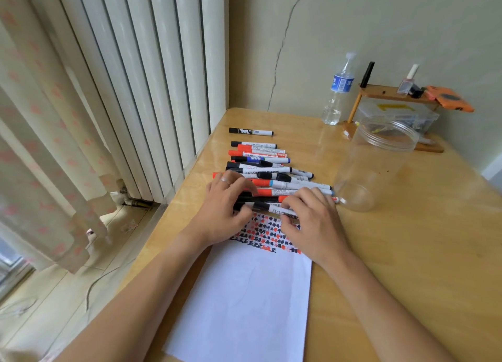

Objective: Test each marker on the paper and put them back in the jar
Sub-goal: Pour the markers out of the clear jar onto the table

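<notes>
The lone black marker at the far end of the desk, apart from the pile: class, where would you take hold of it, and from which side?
Grip the lone marker across the middle of its white barrel, coming down from above. It lies flat and crosswise on the desk, with bare wood on both long sides, so thumb and fingers can close on it there. The pile lies nearer the person.

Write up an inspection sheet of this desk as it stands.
Surface: wooden desk in a wall corner.
Job's things: pile of markers at the far end of the paper, which bears red and black test marks; one marker lies apart; clear jar upright, lidless, no markers seen inside.
Clutter: water bottle, small wooden shelf, plastic box.
Hands: left hand and right hand both hold a black-capped marker.
Cables: one on the floor.
Surroundings: radiator, curtain.
</notes>
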A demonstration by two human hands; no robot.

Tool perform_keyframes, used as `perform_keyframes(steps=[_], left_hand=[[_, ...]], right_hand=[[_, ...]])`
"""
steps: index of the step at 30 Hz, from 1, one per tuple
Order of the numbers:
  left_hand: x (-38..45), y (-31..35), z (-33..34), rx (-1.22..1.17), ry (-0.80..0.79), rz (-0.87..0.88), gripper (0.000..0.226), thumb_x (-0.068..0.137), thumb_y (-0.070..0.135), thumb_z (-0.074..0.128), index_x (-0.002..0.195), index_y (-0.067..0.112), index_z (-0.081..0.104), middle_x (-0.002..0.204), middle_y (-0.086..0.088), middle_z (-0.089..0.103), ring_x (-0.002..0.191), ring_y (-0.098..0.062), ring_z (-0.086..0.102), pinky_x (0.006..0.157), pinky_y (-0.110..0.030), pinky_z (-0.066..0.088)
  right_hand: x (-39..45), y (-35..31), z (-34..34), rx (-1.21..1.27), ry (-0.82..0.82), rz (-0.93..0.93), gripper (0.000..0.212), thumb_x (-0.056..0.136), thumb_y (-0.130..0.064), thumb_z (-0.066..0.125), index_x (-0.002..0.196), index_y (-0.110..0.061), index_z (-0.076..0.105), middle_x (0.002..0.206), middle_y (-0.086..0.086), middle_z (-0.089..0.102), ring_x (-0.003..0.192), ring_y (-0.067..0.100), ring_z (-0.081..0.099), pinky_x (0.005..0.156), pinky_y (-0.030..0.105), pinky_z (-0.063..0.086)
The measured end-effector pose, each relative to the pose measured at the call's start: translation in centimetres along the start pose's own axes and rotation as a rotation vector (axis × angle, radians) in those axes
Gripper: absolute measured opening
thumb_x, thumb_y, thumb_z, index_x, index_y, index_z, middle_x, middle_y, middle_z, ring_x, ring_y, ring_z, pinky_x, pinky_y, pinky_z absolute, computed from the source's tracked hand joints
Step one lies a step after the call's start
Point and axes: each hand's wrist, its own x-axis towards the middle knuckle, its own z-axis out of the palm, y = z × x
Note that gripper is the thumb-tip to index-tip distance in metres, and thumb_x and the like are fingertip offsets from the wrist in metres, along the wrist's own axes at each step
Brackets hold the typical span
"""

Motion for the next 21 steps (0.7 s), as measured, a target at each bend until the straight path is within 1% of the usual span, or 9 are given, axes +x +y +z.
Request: perform_keyframes(steps=[3,5,7,9,11,14,17,19,21], left_hand=[[-0.2,0.4,-0.1,0.076,-0.045,0.161,0.026,0.094,0.044,0.052,0.114,0.031,0.064,0.112,0.014,0.054,0.108,-0.011,0.040,0.092,-0.036,0.034],[-0.2,0.6,0.3,0.162,-0.059,0.224,0.028,0.099,0.047,0.050,0.112,0.029,0.067,0.111,0.014,0.060,0.105,-0.014,0.046,0.086,-0.039,0.038],[0.0,0.8,0.8,0.208,-0.037,0.269,0.028,0.103,0.043,0.047,0.109,0.024,0.067,0.107,0.010,0.063,0.099,-0.018,0.050,0.080,-0.036,0.037],[0.1,1.1,1.1,0.217,-0.011,0.298,0.027,0.105,0.038,0.046,0.107,0.019,0.065,0.103,0.006,0.063,0.093,-0.019,0.049,0.078,-0.032,0.034],[0.1,1.2,1.4,0.192,-0.039,0.301,0.030,0.108,0.035,0.042,0.109,0.015,0.064,0.104,0.002,0.064,0.092,-0.021,0.049,0.082,-0.034,0.040],[0.0,1.4,1.8,0.155,-0.079,0.270,0.034,0.109,0.033,0.035,0.099,0.012,0.060,0.099,-0.001,0.063,0.090,-0.023,0.048,0.083,-0.042,0.045],[0.1,1.5,2.0,0.132,-0.054,0.240,0.033,0.107,0.030,0.034,0.091,0.011,0.055,0.090,-0.003,0.059,0.083,-0.022,0.044,0.078,-0.042,0.045],[0.2,1.4,2.2,0.123,-0.066,0.241,0.030,0.106,0.027,0.034,0.089,0.011,0.053,0.089,-0.003,0.058,0.082,-0.024,0.044,0.076,-0.045,0.045],[0.3,1.1,2.4,0.112,-0.082,0.247,0.026,0.105,0.024,0.036,0.089,0.012,0.052,0.089,-0.003,0.058,0.082,-0.025,0.045,0.075,-0.047,0.045]], right_hand=[[0.0,-0.6,-0.2,0.007,-0.006,-0.030,0.008,0.084,-0.018,0.064,0.091,-0.015,0.062,0.091,-0.002,0.056,0.089,0.023,0.054,0.080,0.041,0.046],[0.0,-1.0,-0.2,0.002,-0.002,-0.040,0.009,0.082,-0.014,0.062,0.090,-0.013,0.060,0.090,0.000,0.055,0.088,0.024,0.053,0.078,0.039,0.047],[0.1,-1.3,-0.1,-0.015,0.007,-0.037,0.010,0.082,-0.012,0.061,0.092,-0.011,0.060,0.090,0.001,0.054,0.086,0.025,0.054,0.076,0.039,0.048],[0.0,-1.5,-0.1,-0.008,0.015,-0.032,0.012,0.086,-0.017,0.060,0.097,-0.012,0.062,0.091,0.002,0.056,0.086,0.025,0.057,0.075,0.040,0.049],[-0.1,-1.8,0.1,-0.006,0.011,-0.051,0.015,0.093,-0.026,0.060,0.102,-0.014,0.064,0.092,0.000,0.058,0.087,0.025,0.059,0.075,0.040,0.049],[-0.3,-2.2,0.6,-0.072,0.040,-0.091,0.018,0.099,-0.030,0.057,0.098,-0.015,0.065,0.085,0.000,0.056,0.078,0.025,0.059,0.069,0.038,0.048],[-0.4,-2.5,0.7,-0.139,0.066,-0.082,0.021,0.100,-0.031,0.049,0.094,-0.016,0.063,0.080,0.000,0.054,0.069,0.023,0.061,0.055,0.036,0.047],[-0.5,-2.7,0.7,-0.160,0.056,-0.066,0.023,0.100,-0.033,0.046,0.091,-0.018,0.061,0.077,-0.002,0.053,0.063,0.022,0.061,0.044,0.034,0.041],[-0.6,-2.8,0.5,-0.167,0.053,-0.055,0.025,0.099,-0.036,0.046,0.089,-0.019,0.061,0.072,-0.003,0.053,0.058,0.023,0.060,0.040,0.031,0.036]])
